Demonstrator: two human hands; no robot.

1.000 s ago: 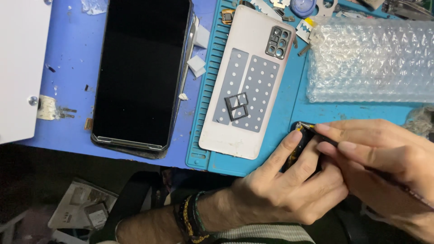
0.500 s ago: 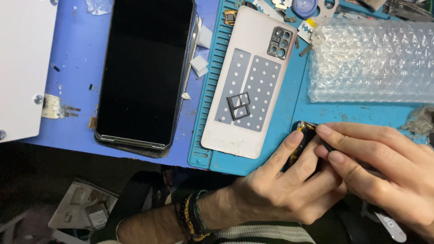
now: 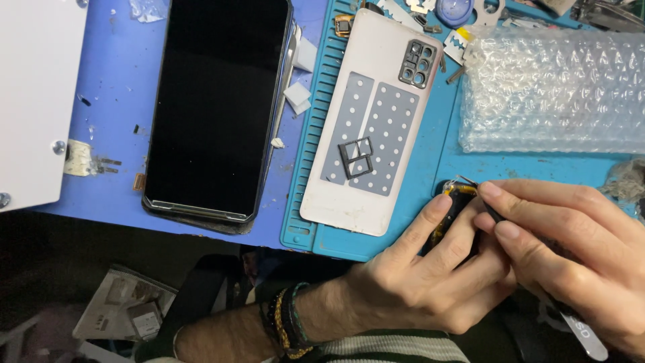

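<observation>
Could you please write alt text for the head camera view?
The left hand pinches a small black-and-yellow part at a teal mat's edge while the right hand works it with a thin tool. A pale phone back cover and a black-screened phone lie beyond.

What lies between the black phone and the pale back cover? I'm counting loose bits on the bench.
In the head view, white scraps on the blue table, then the teal mat's ribbed edge, lie between the phone and the cover.
</observation>
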